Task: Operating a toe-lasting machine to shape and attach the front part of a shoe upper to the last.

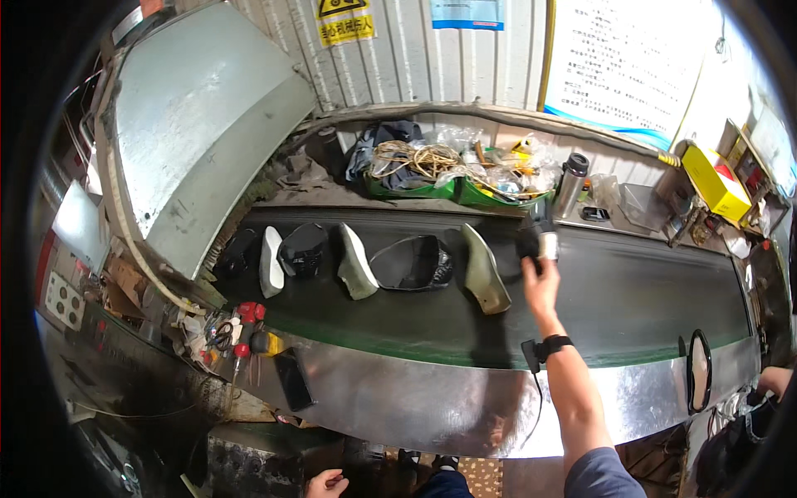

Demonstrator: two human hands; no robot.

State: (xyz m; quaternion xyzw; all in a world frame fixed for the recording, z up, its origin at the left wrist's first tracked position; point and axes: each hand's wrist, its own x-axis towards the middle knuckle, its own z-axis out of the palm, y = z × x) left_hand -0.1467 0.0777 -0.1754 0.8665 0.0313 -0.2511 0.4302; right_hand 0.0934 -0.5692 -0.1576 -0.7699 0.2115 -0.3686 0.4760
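My right hand point(541, 282) reaches over the dark conveyor belt, closed on a black shoe upper point(540, 224) with a pale patch at its near end. Just left of it lies a pale greenish wedge sole point(485, 274). Farther left along the belt, a black upper point(413, 264), a second wedge sole point(357, 264), another black upper point(305, 251) and a whitish sole point(271, 264) lie in a row. At the lower edge my left hand point(326, 484) hangs low with loosely bent fingers, nothing visible in it; part of it is cut off.
Green trays point(411, 189) with cords and plastic bags stand behind the belt point(631, 290), beside a steel flask point(571, 187). A phone point(294, 379) and tools point(249, 319) lie front left. A black-rimmed shoe part point(699, 371) and another person's hand point(776, 380) are at right.
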